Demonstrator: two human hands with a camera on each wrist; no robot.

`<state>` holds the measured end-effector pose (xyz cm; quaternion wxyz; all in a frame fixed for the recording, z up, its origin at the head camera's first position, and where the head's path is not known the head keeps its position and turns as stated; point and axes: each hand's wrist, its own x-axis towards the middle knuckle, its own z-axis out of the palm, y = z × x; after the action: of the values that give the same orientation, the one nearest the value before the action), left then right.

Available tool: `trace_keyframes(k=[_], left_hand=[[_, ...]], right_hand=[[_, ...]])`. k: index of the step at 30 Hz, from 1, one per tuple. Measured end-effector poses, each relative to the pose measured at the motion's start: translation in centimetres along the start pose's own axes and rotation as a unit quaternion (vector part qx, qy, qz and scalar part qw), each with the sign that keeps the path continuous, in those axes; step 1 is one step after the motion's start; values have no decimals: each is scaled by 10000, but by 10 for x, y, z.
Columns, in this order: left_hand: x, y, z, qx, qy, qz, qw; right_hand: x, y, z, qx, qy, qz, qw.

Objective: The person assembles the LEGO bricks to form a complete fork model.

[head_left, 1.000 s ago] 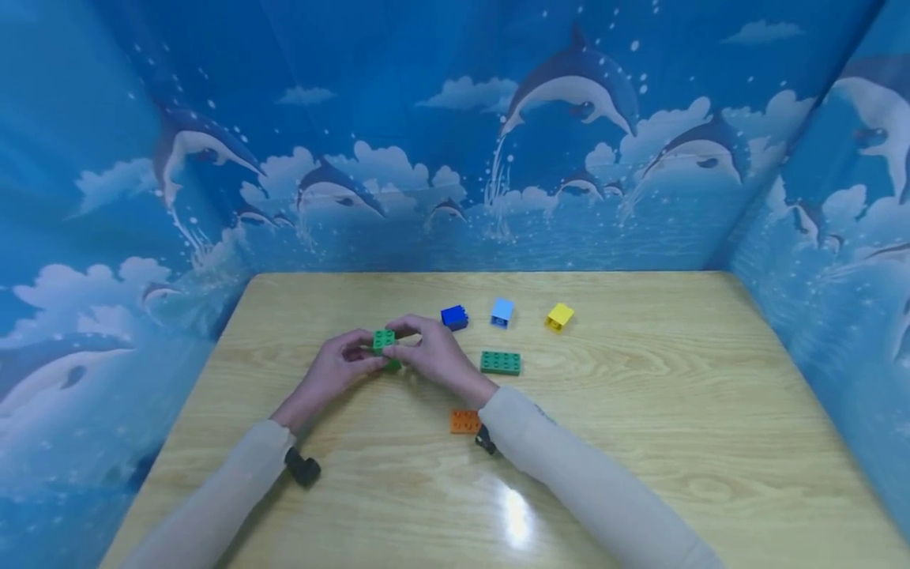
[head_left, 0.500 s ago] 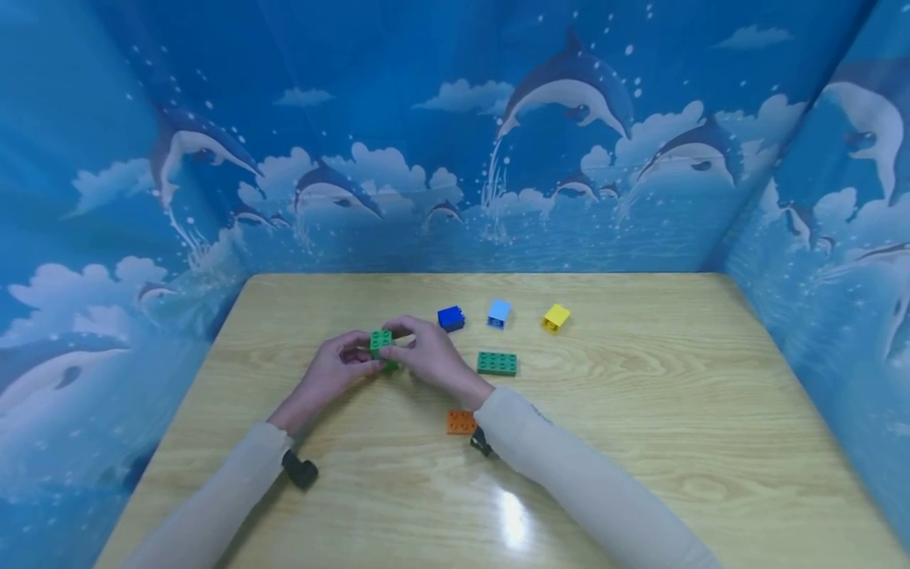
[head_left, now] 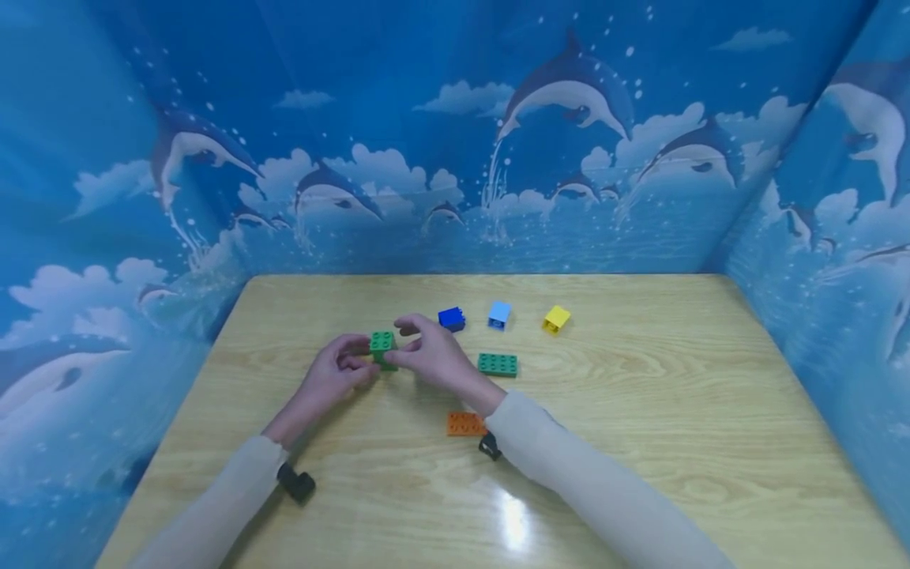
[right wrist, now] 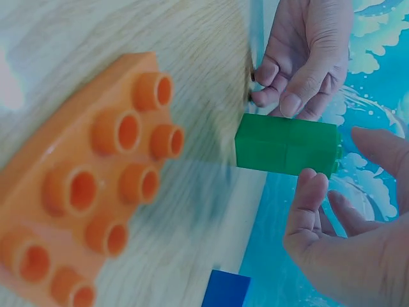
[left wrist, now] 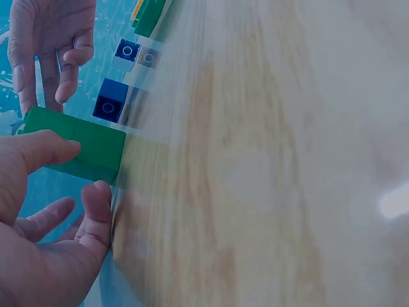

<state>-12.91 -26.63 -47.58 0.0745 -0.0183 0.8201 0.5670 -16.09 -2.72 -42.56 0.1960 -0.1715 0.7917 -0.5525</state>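
A green stack of toy bricks, a faint seam across its side, stands upright left of the table's middle, studs up. My right hand is at its right side, index finger spread away; in the right wrist view one fingertip meets the edge of the green stack and the thumb is apart. At its left side is my left hand, fingers loosely bent; the thumb overlaps the green stack in the left wrist view. An orange brick lies under my right wrist, partly covered by the sleeve.
A long green brick lies right of my right hand. Behind it are a dark blue brick, a light blue brick and a yellow brick, on the wooden table. Dolphin-print curtains stand around the table.
My right fingers have spread away from the green stack, and my left hand has eased back slightly. More of the stack shows now. The loose bricks stay where they were.
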Motion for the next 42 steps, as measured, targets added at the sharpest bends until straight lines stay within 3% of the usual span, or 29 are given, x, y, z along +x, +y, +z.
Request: trace_keyframes(k=[5,11,18,25,36,42], left_hand=[[-9,4,1,137,123,-114,9998],[-18,8,5,233,97,-516,9984],[-30,13,15,457,-59,-540,9975],[-44,15,25,768,48,-660,9948],[-51,21,40,8,-591,-431,9973],[-52,28,51,-8,-863,-267,9959]], right_hand=[[-7,-4,-7,86,127,-96,9998],[-20,4,-20,39,207,-271,9994],[-41,11,-37,-40,457,-391,9982],[-64,20,-52,-136,369,-408,9984],[-97,46,-83,-421,529,-374,9970],[-112,58,-97,-585,618,-178,9962]])
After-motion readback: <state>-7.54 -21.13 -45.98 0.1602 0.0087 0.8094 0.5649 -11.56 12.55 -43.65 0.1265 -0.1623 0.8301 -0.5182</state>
